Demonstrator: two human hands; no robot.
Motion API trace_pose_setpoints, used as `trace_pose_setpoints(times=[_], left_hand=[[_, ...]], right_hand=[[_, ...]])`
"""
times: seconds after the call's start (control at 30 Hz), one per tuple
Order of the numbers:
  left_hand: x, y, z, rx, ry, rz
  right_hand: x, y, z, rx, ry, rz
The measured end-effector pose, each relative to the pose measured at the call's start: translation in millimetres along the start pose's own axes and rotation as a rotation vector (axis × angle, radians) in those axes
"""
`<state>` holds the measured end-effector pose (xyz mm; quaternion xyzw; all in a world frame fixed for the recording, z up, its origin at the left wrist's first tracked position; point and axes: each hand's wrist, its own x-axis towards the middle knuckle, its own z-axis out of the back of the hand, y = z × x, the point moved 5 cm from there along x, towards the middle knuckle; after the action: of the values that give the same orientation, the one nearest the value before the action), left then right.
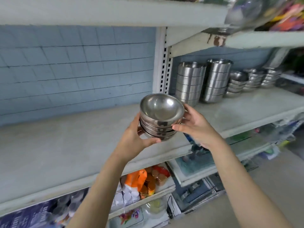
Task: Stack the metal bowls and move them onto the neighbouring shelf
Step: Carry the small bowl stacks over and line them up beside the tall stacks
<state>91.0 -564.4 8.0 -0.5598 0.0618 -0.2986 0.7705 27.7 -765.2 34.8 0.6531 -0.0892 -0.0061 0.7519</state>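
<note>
A stack of several shiny metal bowls [160, 116] is held in the air between both hands, above the front part of the pale left shelf [65, 145]. My left hand [136, 137] cups the stack from below and the left side. My right hand [195, 124] grips its right side with the thumb across the front. On the right shelf [246, 109] stand two tall stacks of metal bowls [202, 81] and lower stacks of small metal bowls [250, 81] further right.
A white slotted upright [162, 63] divides the two shelves at the back. An upper shelf [115, 12] hangs overhead, with colourful packaged goods [271, 12] at the top right. Lower shelves hold orange packets [143, 180] and framed pictures [194, 163]. A blue tiled wall backs the left shelf.
</note>
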Motion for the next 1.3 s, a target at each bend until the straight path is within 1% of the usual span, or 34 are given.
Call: trace_pose_setpoints(times=[0.13, 0.3, 0.4, 0.5, 0.73, 0.97, 1.13, 1.3], left_hand=[[31, -40, -111, -0.065, 0.087, -0.049], [58, -91, -244, -0.149, 0.207, -0.097], [71, -115, -304, -0.182, 0.235, -0.100], [92, -124, -351, -0.198, 0.272, -0.084], [170, -123, -453, -0.182, 0.321, -0.038], [274, -118, -549, -0.245, 0.361, 0.004], [338, -117, -612, -0.253, 0.432, 0.038], [402, -111, -671, -0.268, 0.408, 0.071]], right_hand=[[-47, 3, 113, -0.029, -0.115, -0.013], [-103, 6, 242, -0.083, -0.212, -0.004], [-124, 2, 302, -0.122, -0.233, -0.007], [-130, -8, 350, -0.116, -0.263, -0.016], [-107, -49, 462, -0.083, -0.310, -0.034], [-51, -87, 583, -0.168, -0.327, -0.072], [-23, -107, 657, -0.209, -0.348, -0.101], [17, -129, 732, -0.225, -0.312, -0.131]])
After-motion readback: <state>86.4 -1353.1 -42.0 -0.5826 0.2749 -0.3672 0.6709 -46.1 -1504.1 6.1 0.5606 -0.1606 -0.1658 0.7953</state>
